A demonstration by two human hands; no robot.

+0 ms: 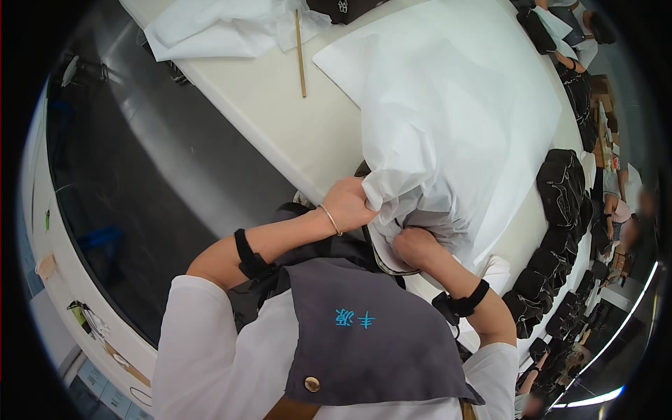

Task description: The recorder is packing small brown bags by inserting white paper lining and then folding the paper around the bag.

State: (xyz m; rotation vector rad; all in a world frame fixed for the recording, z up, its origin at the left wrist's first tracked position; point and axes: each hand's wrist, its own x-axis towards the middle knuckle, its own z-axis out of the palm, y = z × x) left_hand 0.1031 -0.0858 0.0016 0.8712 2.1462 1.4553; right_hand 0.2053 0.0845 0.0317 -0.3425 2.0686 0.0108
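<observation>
A large sheet of thin white wrapping paper (451, 100) lies crumpled over the table and runs down into the opening of a dark zippered bag (374, 247) against the apron. My left hand (350, 201) grips a gathered edge of the paper at the bag's left side. Bent inward at the wrist, my right hand (416, 245) is at the paper inside the opening; its fingertips are hidden, so its grasp cannot be told. The bag's pale lining shows below the hands.
The white table (262, 100) bears a thin gold-coloured stick (301, 58), more white paper (210, 29) and a dark bag (346, 8) at its far side. Several black bags (560, 189) line the right side. Other people work farther right. Dark floor lies left.
</observation>
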